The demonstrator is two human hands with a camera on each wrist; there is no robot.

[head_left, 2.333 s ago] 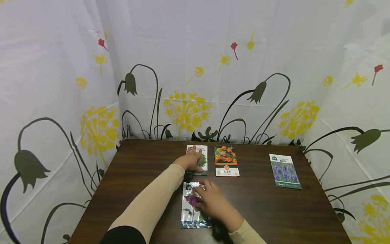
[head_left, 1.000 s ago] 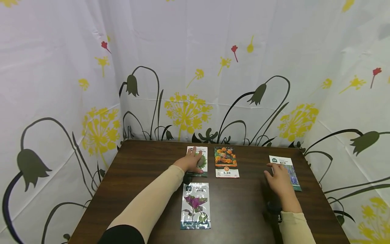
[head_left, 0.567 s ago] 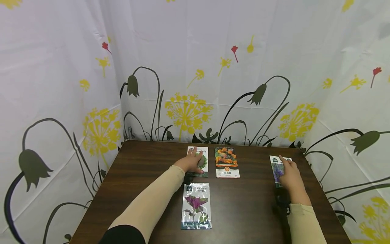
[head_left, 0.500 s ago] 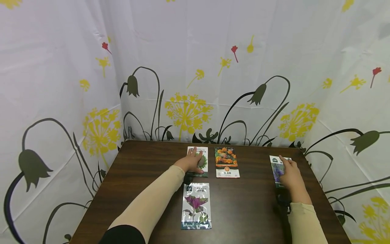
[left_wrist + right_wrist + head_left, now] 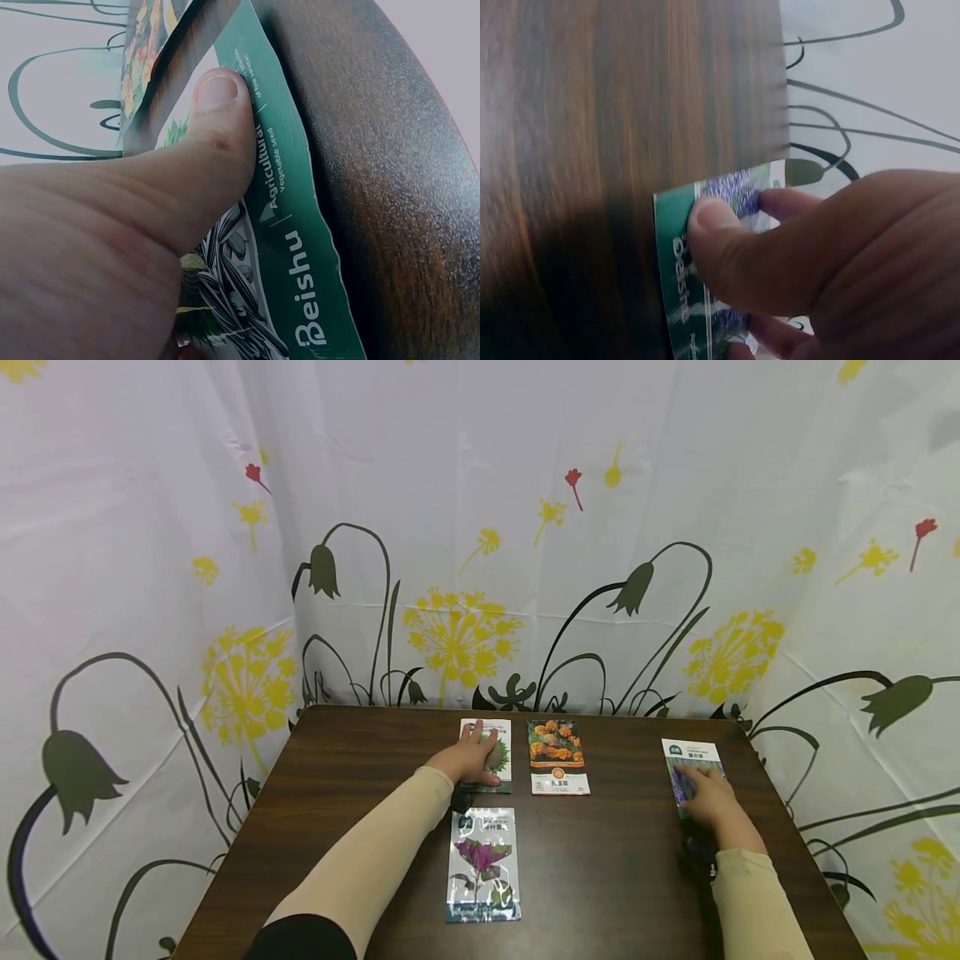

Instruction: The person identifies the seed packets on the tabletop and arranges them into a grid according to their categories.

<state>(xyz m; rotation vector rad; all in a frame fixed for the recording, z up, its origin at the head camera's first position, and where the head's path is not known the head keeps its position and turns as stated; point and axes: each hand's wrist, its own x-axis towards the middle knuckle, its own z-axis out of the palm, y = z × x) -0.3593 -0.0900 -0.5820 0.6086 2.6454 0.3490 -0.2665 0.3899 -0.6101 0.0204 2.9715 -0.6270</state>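
In the head view my left hand (image 5: 472, 758) rests with spread fingers on a white-and-green seed packet (image 5: 504, 783) at the table's back edge. Its thumb lies across the green band (image 5: 289, 180) in the left wrist view. My right hand (image 5: 712, 802) is on a lavender seed packet (image 5: 690, 749) at the right. The right wrist view shows its thumb and bent fingertips touching the face of the lavender packet (image 5: 676, 225), partly covering it. An orange-flower seed packet (image 5: 558, 756) lies beside the left hand's packet. Nearer the front is a silvery packet with a purple flower (image 5: 482, 877).
The packets lie on a dark brown wooden table (image 5: 600, 868). A white curtain (image 5: 465, 485) printed with flowers hangs behind it and along both sides.
My right hand has left the purple-flower packet, crossed to the right and come down on the lavender packet, its fingertips now lower on it. My left hand has stayed in place.
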